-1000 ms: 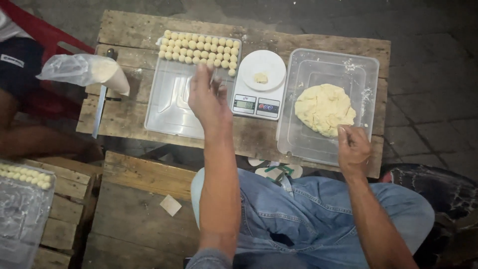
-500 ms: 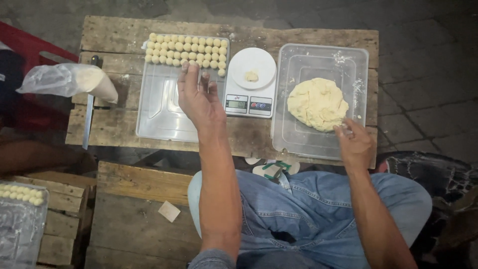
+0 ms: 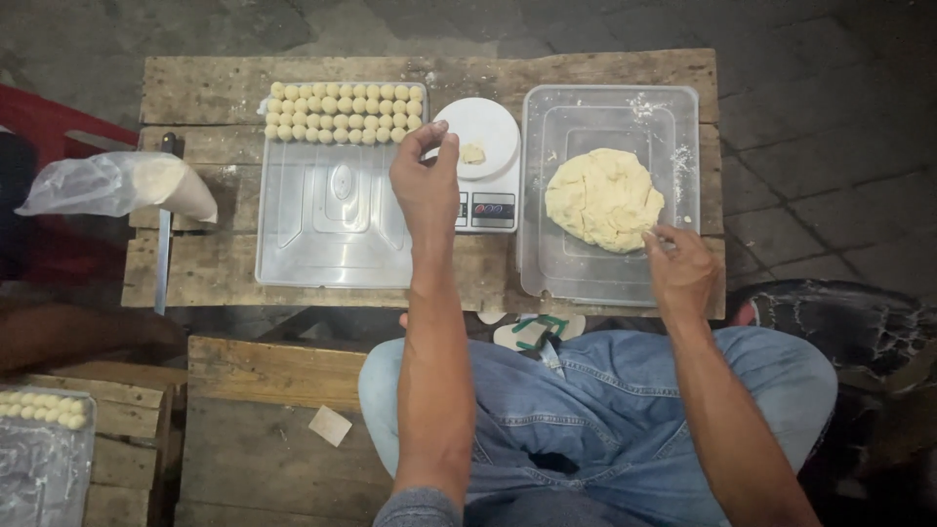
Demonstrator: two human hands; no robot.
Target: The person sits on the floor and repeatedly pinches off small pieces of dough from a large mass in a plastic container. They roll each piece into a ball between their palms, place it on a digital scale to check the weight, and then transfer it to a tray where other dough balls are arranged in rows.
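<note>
Left hand raised over the gap between the clear rectangular plastic tray and the white digital kitchen scale, thumb and forefinger curled close together, nothing visibly pinched. Small pale dough piece resting on the round scale platform, just beside those fingertips, not touching. Right hand at the near edge of the clear plastic tub, fingers drawn together and pinching at the rim of the large pale yellow dough mass inside it. Rows of small pale dough balls packed along the far end of the tray. All set on a rough wooden plank table. Knife and filled clear plastic bag at left.
</note>
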